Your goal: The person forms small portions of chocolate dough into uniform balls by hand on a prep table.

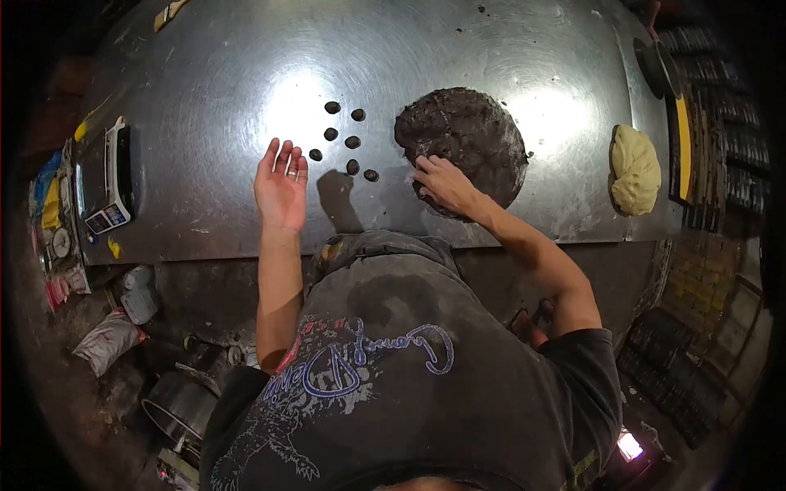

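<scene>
A big, flattened round of dark brown dough-like paste [467,143] lies on the metal table. My right hand [444,185] presses its bent fingers into the near left edge of this mass; whether a piece is pinched between them is hidden. My left hand [282,186] is held palm up above the table, fingers stretched and slightly apart, a ring on one finger, nothing in it. Several small dark balls [353,142] of similar colour sit in loose rows between my two hands, closest to the left one.
The metal table [221,74] spans the view. A digital scale [106,184] stands at its left end, a brush [168,15] at the far left. Pale yellow dough [635,170] rests at the right. A metal pot [176,403] is on the floor at lower left.
</scene>
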A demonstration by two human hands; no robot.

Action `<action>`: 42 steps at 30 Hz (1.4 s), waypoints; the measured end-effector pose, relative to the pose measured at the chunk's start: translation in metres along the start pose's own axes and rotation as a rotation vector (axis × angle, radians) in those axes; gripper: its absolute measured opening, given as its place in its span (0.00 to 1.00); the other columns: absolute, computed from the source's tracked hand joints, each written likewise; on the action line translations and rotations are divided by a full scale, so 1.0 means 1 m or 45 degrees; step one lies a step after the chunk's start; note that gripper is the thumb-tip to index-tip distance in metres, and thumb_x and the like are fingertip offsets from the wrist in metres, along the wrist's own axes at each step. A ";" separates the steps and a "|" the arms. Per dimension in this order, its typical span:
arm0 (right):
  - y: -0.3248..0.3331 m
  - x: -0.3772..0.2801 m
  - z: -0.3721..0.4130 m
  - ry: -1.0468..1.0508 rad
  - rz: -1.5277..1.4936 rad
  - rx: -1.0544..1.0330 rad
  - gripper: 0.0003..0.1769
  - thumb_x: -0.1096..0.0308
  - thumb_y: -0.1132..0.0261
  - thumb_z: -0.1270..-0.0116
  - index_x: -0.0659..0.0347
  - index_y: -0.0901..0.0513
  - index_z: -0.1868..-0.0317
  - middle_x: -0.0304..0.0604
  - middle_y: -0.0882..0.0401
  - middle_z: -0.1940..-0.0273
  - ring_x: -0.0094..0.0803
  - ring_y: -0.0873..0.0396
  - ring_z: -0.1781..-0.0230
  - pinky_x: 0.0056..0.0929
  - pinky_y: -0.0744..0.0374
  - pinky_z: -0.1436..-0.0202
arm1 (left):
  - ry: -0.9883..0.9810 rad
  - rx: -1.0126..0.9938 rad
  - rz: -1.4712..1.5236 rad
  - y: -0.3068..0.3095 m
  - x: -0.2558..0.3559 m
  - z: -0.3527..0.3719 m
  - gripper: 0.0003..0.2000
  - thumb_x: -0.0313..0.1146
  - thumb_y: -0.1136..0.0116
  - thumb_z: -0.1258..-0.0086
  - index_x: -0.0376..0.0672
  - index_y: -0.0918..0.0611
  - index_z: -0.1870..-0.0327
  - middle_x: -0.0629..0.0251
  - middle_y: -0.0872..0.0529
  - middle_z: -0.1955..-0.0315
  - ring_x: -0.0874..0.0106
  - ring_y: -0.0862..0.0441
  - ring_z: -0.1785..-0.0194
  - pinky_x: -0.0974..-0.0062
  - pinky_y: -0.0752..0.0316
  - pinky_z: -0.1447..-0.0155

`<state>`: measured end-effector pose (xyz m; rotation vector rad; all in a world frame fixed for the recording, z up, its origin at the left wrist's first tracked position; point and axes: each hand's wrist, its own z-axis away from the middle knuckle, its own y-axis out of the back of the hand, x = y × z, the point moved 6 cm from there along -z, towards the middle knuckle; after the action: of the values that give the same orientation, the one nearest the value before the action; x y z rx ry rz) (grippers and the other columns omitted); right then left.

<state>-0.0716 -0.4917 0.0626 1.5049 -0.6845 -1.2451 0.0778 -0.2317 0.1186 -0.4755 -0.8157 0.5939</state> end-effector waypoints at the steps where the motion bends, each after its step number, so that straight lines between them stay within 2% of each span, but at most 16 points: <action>1: -0.005 0.003 -0.004 0.034 0.016 -0.023 0.16 0.71 0.32 0.36 0.59 0.19 0.47 0.47 0.28 0.52 0.45 0.24 0.52 0.38 0.24 0.48 | -0.002 -0.015 0.011 -0.001 0.000 0.003 0.13 0.33 0.44 0.23 0.41 0.22 0.41 0.65 0.21 0.50 0.70 0.22 0.47 0.70 0.22 0.40; 5: -0.010 0.023 0.002 -0.083 -0.339 -0.009 0.20 0.70 0.32 0.34 0.58 0.21 0.42 0.49 0.28 0.52 0.45 0.23 0.52 0.41 0.23 0.48 | -0.027 -0.006 0.051 0.013 0.006 0.012 0.13 0.33 0.43 0.23 0.41 0.22 0.41 0.65 0.21 0.51 0.70 0.22 0.47 0.71 0.22 0.41; 9: 0.013 0.035 0.023 -0.578 -0.647 0.204 0.20 0.67 0.30 0.34 0.53 0.20 0.42 0.48 0.29 0.53 0.45 0.23 0.54 0.40 0.22 0.47 | -0.094 0.109 0.058 0.050 0.010 0.013 0.14 0.35 0.44 0.23 0.43 0.22 0.40 0.66 0.20 0.51 0.71 0.23 0.48 0.71 0.24 0.39; 13: 0.014 0.008 0.030 -0.293 -0.180 0.300 0.22 0.67 0.27 0.38 0.53 0.19 0.44 0.47 0.29 0.55 0.45 0.24 0.54 0.40 0.23 0.47 | -0.093 0.138 0.033 0.060 0.011 0.006 0.15 0.36 0.46 0.22 0.43 0.22 0.39 0.66 0.20 0.51 0.72 0.23 0.47 0.71 0.25 0.38; 17: -0.002 0.020 0.029 -0.378 -0.411 0.464 0.19 0.69 0.27 0.39 0.58 0.19 0.47 0.46 0.26 0.55 0.42 0.22 0.56 0.38 0.21 0.53 | -0.072 0.052 0.027 0.037 0.010 0.010 0.15 0.36 0.46 0.22 0.43 0.23 0.39 0.66 0.21 0.51 0.71 0.23 0.47 0.72 0.24 0.38; 20: 0.002 0.043 0.040 -0.665 -0.810 0.678 0.16 0.72 0.29 0.36 0.60 0.19 0.47 0.43 0.24 0.59 0.35 0.22 0.63 0.35 0.21 0.58 | -0.080 0.008 0.013 0.029 0.013 0.012 0.15 0.36 0.46 0.22 0.43 0.24 0.39 0.66 0.21 0.51 0.72 0.23 0.47 0.72 0.24 0.38; 21: 0.000 0.052 0.048 -0.904 -1.097 0.752 0.12 0.68 0.31 0.31 0.58 0.18 0.48 0.40 0.23 0.64 0.29 0.24 0.69 0.32 0.23 0.63 | -0.081 -0.006 0.010 0.028 0.013 0.012 0.15 0.35 0.46 0.22 0.43 0.24 0.38 0.66 0.21 0.51 0.72 0.23 0.47 0.72 0.24 0.38; 24: 0.018 0.058 0.064 -1.196 -1.904 0.879 0.13 0.60 0.35 0.24 0.60 0.18 0.49 0.36 0.21 0.60 0.22 0.26 0.68 0.26 0.25 0.62 | -0.079 0.041 0.057 0.033 0.011 0.012 0.13 0.34 0.47 0.22 0.43 0.21 0.41 0.66 0.20 0.50 0.70 0.22 0.47 0.71 0.22 0.40; 25: 0.010 0.065 0.071 -1.106 -2.289 0.885 0.17 0.55 0.38 0.22 0.63 0.18 0.50 0.38 0.21 0.61 0.23 0.27 0.69 0.25 0.26 0.62 | -0.072 0.042 0.045 0.032 0.009 0.013 0.12 0.33 0.47 0.22 0.43 0.21 0.42 0.66 0.20 0.50 0.71 0.22 0.47 0.71 0.22 0.41; 29: -0.019 0.065 0.073 -1.112 -2.751 1.190 0.15 0.57 0.38 0.22 0.64 0.20 0.55 0.43 0.23 0.65 0.30 0.25 0.69 0.31 0.26 0.66 | -0.062 0.031 0.024 0.028 0.009 0.017 0.11 0.32 0.47 0.22 0.44 0.21 0.43 0.67 0.20 0.52 0.71 0.22 0.48 0.71 0.21 0.42; 32: 0.007 0.039 0.060 -1.172 -2.488 1.166 0.15 0.58 0.40 0.20 0.63 0.23 0.58 0.42 0.23 0.65 0.30 0.26 0.72 0.28 0.27 0.69 | -0.082 0.005 0.006 0.027 0.010 0.016 0.14 0.34 0.46 0.22 0.44 0.23 0.39 0.67 0.21 0.52 0.72 0.23 0.48 0.72 0.23 0.41; 33: -0.001 0.043 0.061 -1.074 -2.343 0.967 0.16 0.56 0.45 0.18 0.63 0.24 0.55 0.39 0.25 0.68 0.28 0.29 0.77 0.25 0.31 0.74 | -0.092 -0.002 -0.005 0.028 0.010 0.016 0.16 0.35 0.46 0.22 0.44 0.25 0.37 0.67 0.22 0.52 0.72 0.23 0.48 0.73 0.24 0.40; 36: -0.014 0.052 0.055 -0.608 -2.862 0.715 0.20 0.53 0.48 0.17 0.64 0.24 0.48 0.36 0.28 0.70 0.25 0.33 0.80 0.24 0.35 0.78 | -0.072 0.020 0.038 0.029 0.010 0.016 0.11 0.32 0.46 0.23 0.44 0.20 0.44 0.68 0.19 0.53 0.72 0.21 0.49 0.71 0.21 0.42; 37: -0.016 0.056 0.050 -0.561 -2.862 0.782 0.20 0.57 0.49 0.17 0.65 0.25 0.40 0.34 0.32 0.72 0.23 0.36 0.81 0.23 0.39 0.80 | -0.071 0.015 0.030 0.029 0.010 0.016 0.11 0.33 0.46 0.23 0.44 0.21 0.44 0.68 0.19 0.53 0.72 0.22 0.49 0.71 0.21 0.42; 40: 0.015 0.054 0.044 -0.785 -2.506 0.985 0.19 0.66 0.48 0.21 0.66 0.28 0.36 0.37 0.27 0.67 0.25 0.30 0.76 0.24 0.30 0.74 | -0.082 0.002 -0.001 0.028 0.009 0.015 0.12 0.34 0.47 0.22 0.44 0.22 0.42 0.68 0.20 0.51 0.72 0.22 0.48 0.72 0.22 0.42; 42: 0.047 0.035 0.032 -0.785 -2.505 1.090 0.23 0.70 0.48 0.21 0.66 0.33 0.30 0.41 0.23 0.60 0.26 0.25 0.66 0.25 0.24 0.62 | -0.098 -0.001 -0.039 0.027 0.005 0.014 0.14 0.35 0.48 0.21 0.44 0.23 0.40 0.67 0.21 0.49 0.72 0.23 0.47 0.73 0.22 0.42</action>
<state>-0.0827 -0.5488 0.0960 2.5583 0.3052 -3.2194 0.0608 -0.2060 0.1131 -0.4421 -0.8946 0.5865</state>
